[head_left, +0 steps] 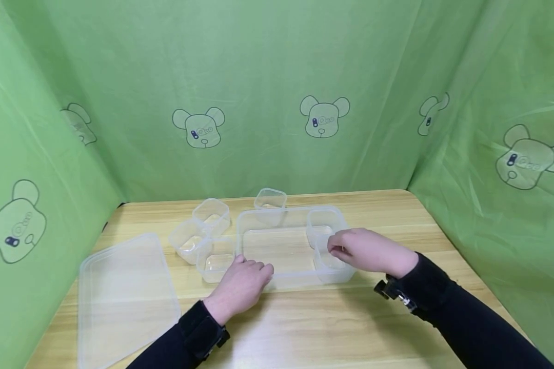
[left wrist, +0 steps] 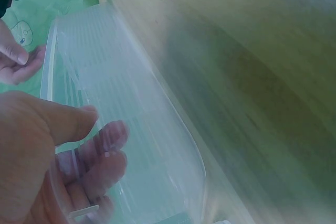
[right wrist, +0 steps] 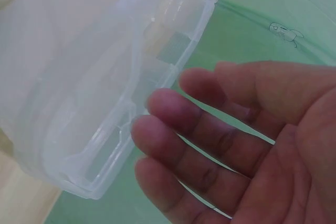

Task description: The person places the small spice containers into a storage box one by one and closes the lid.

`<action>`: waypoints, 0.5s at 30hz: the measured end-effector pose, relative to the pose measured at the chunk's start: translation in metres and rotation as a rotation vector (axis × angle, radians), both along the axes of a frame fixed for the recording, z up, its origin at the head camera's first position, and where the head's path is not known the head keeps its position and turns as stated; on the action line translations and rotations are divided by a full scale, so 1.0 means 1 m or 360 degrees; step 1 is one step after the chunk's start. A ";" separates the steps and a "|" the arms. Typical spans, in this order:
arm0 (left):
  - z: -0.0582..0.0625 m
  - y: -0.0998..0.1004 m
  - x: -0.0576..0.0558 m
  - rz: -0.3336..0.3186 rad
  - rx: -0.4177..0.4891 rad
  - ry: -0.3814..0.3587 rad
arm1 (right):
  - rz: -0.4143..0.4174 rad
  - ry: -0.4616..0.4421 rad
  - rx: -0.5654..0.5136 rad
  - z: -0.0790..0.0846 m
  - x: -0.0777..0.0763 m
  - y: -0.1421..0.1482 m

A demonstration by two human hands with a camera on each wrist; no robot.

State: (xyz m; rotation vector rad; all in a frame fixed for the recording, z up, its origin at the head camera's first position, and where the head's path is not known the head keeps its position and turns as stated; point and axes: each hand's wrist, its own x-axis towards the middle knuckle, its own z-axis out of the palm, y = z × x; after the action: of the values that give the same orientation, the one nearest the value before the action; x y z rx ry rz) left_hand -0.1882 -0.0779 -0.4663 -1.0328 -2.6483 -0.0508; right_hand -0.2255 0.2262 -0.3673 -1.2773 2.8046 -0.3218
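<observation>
A large clear plastic box (head_left: 291, 280) stands on the table. My left hand (head_left: 242, 284) holds its near wall toward the left corner, the thumb outside and the fingers showing through the plastic in the left wrist view. Two small clear containers sit inside at the right end, a far one (head_left: 320, 218) and a near one (head_left: 325, 262). Over the near one hovers my right hand (head_left: 369, 250), its fingers loosely bent with nothing between them in the right wrist view. Another small container (head_left: 216, 261) stands against the box's left side.
A large translucent lid (head_left: 124, 297) lies on the table at the left. Two more small containers (head_left: 186, 240) (head_left: 212, 215) stand left of the box, and one small container (head_left: 270, 199) is behind it. Green cloth (head_left: 268, 154) surrounds the wooden table (head_left: 304, 328).
</observation>
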 end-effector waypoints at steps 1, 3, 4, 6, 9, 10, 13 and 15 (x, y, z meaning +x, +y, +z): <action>0.000 0.000 0.000 0.0002 -0.0004 -0.0003 | 0.0002 0.0005 0.0000 0.001 -0.001 -0.001; 0.000 0.000 0.000 0.0004 -0.0011 -0.0009 | 0.0013 0.0019 -0.0005 0.003 -0.004 -0.003; 0.000 0.000 0.000 0.0005 -0.0015 -0.0014 | 0.0019 0.0026 -0.0009 0.004 -0.005 -0.004; 0.000 0.000 -0.001 0.0007 -0.0023 -0.0018 | 0.0032 0.0043 -0.0014 0.005 -0.009 -0.006; 0.000 -0.001 0.000 0.0003 -0.0020 -0.0013 | 0.0036 0.0062 -0.0015 0.007 -0.014 -0.008; 0.000 -0.001 0.000 0.0001 -0.0016 -0.0008 | 0.0038 0.0070 -0.0016 0.007 -0.016 -0.009; 0.000 -0.001 0.000 -0.0002 -0.0005 0.0006 | 0.0043 0.0084 -0.0027 0.008 -0.023 -0.013; 0.000 -0.001 0.000 -0.0001 -0.0001 0.0003 | 0.0049 0.0094 -0.0033 0.009 -0.027 -0.017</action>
State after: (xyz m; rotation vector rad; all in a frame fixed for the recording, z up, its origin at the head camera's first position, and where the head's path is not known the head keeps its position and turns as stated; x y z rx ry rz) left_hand -0.1882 -0.0790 -0.4662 -1.0332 -2.6463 -0.0490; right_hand -0.2528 0.2097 -0.3581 -1.3553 2.8342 -0.3174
